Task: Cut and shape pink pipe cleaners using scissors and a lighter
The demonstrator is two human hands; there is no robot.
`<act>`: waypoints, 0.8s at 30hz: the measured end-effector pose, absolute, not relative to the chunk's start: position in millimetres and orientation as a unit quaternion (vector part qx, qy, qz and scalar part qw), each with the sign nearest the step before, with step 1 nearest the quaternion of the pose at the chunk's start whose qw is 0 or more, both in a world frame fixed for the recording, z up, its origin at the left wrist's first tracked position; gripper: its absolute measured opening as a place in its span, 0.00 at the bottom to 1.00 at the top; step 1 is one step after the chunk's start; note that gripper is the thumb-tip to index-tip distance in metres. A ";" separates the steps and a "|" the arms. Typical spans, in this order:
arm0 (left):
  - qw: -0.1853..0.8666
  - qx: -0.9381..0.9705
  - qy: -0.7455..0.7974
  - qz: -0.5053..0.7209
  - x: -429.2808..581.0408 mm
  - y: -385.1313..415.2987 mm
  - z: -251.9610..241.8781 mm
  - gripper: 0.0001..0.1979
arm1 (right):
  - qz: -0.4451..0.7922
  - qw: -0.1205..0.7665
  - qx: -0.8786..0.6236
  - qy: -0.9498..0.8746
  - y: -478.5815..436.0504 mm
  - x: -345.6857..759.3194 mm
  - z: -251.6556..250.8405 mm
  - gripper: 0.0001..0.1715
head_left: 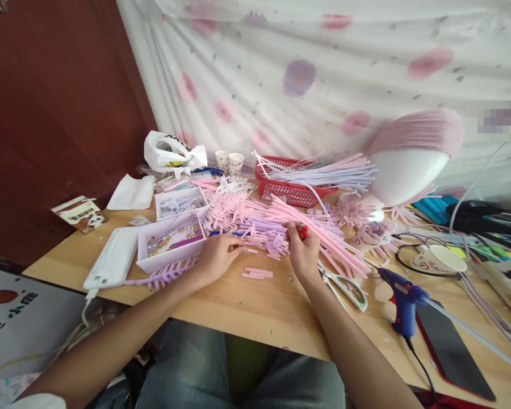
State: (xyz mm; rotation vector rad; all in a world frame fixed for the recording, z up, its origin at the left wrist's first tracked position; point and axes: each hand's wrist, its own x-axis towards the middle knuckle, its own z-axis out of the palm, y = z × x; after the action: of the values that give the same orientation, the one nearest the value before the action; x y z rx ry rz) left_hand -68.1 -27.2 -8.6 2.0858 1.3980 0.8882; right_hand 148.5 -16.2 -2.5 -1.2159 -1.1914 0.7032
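Note:
My left hand (220, 257) reaches to the edge of a heap of short pink pieces (227, 211), its fingers pinched together; whatever is between them is too small to make out. In my right hand (303, 250) is a red-handled tool (302, 230), mostly hidden by the fingers. Long pink fuzzy stems (323, 230) lie just behind and beside that hand, with purple stems (266, 227) to their left. Several short pink pieces (256, 274) lie on the wooden table (247, 309) between my hands. Scissors (344, 287) rest by my right wrist.
White boxes (170, 241) with beads and a power strip (112, 258) are at left. Behind stand a red basket (287, 192) of stems and paper cups (235, 163). To the right are a white head form (409, 170), a blue glue gun (404, 298) and a black phone (453, 349).

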 end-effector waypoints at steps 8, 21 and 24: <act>0.112 0.832 0.470 0.273 -56.8 -40.4 -4.0 0.13 | 0.275 0.573 -0.548 -0.544 -15.0 151.5 -1.7 0.20; 0.334 0.788 0.413 0.310 -41.6 -32.3 13.4 0.07 | 0.299 0.552 -0.543 -0.557 -15.3 148.7 -4.6 0.20; 0.329 0.759 0.419 0.374 -32.7 -16.5 29.9 0.10 | 0.358 0.586 -0.514 -0.513 -17.4 149.0 1.2 0.17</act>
State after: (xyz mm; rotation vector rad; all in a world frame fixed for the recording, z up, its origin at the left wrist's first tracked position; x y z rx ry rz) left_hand -32.7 -16.5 29.9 1.9873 1.0973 0.9787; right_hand 149.0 -17.4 1.2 -1.1984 -1.1970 0.8353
